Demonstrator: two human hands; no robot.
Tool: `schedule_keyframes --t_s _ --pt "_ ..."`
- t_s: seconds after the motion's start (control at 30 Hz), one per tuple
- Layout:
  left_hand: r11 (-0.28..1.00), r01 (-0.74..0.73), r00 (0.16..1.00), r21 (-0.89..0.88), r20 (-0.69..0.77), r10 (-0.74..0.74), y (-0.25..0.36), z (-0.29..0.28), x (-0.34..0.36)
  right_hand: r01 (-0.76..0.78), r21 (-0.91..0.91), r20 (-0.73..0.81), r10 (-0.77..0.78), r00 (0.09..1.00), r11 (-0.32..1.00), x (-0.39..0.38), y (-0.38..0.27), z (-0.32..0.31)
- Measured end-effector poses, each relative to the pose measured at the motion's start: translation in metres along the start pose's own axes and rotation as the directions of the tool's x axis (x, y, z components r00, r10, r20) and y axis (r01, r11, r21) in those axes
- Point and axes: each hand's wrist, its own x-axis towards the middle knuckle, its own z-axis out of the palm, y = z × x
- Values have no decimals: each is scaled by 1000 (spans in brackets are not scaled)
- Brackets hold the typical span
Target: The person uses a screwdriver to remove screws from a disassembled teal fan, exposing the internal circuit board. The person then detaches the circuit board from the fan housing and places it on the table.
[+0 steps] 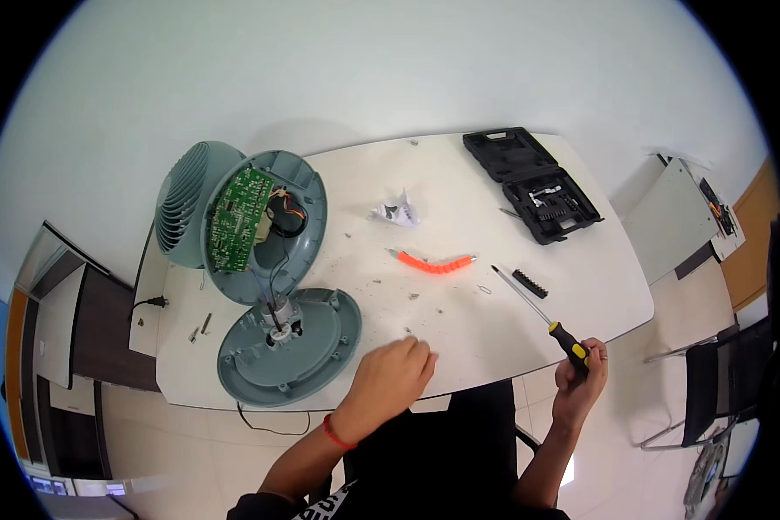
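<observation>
My right hand (578,381), closed round the black-and-yellow handle, holds a long screwdriver (542,319) whose shaft points up and left over the table. My left hand (392,374), with a red band at the wrist, is closed above the table's front edge; its fingertips are hidden, so what they hold, if anything, does not show. To its left lies a round grey-green fan base (260,368), joined by wires and a motor part to an opened housing (308,234) with a green circuit board (241,221). The slatted fan head (182,204) stands behind.
An orange flexible bit extension (433,264) lies mid-table near a crumpled white paper or bag (396,211). Further right are a black bit strip (529,283) and an opened black tool case (546,208). Small loose bits are scattered about. A plug (156,301) is at the left edge.
</observation>
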Motion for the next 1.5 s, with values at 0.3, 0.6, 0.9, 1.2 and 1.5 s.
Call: schedule_keyframes --t_s 0.3,0.6,0.9,1.2,1.5 --pt "943 269 963 196 -37 -267 2 16 9 -23 -21 -14 23 1000 1000 -18 -2 29" --pt "966 256 909 -39 -331 -255 9 -170 -48 -68 -56 381 84 921 996 -35 42 161" --pt "979 178 910 95 -394 -127 -134 -246 21 -268 164 482 160 861 950 -44 95 248" --pt "984 166 984 -67 -46 -170 -161 -242 34 -333 95 500 244 831 938 -36 107 246" --pt "951 220 976 -218 56 -213 -172 -245 25 -369 76 492 287 822 926 -42 104 251"
